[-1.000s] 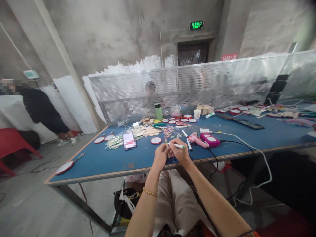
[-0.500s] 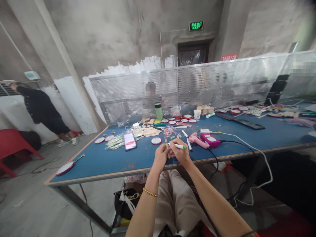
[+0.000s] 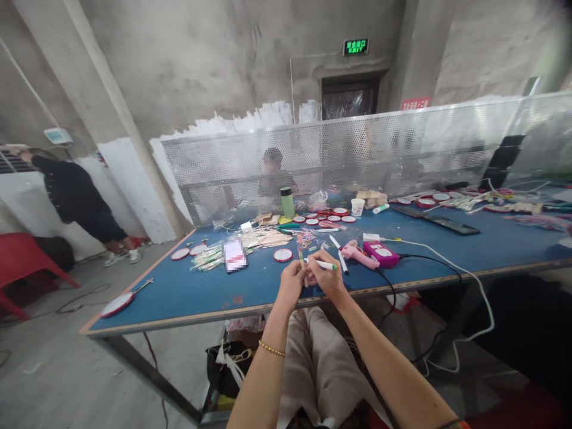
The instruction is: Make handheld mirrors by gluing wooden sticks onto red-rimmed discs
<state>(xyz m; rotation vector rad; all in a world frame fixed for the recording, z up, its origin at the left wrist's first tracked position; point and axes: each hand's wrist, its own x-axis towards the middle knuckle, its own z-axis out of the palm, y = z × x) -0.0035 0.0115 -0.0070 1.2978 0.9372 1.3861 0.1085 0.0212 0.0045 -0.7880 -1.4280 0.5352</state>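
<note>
Near the table's front edge, my left hand (image 3: 292, 280) is closed on a flat wooden stick (image 3: 301, 255) with colour on its upper part, held upright. My right hand (image 3: 325, 276) grips a white marker (image 3: 325, 264) with a green end, its tip pointing left at the stick. The two hands touch or nearly touch. Beyond them lie a small pile of coloured rubber bands (image 3: 306, 239) and a round white disc with a red rim (image 3: 283, 255). To the right are a black-and-white marker (image 3: 343, 263) and a pink glue gun (image 3: 360, 255).
A purple box (image 3: 381, 254) with cables sits right of the glue gun. Wooden sticks (image 3: 272, 238), a phone (image 3: 235, 255), a green bottle (image 3: 287, 202) and a paper cup (image 3: 357, 207) stand or lie farther back. A perforated metal screen (image 3: 223, 173) borders the table; a person sits behind it.
My hands, the stick and the marker look almost unchanged in place. The person behind the screen has shifted slightly.
</note>
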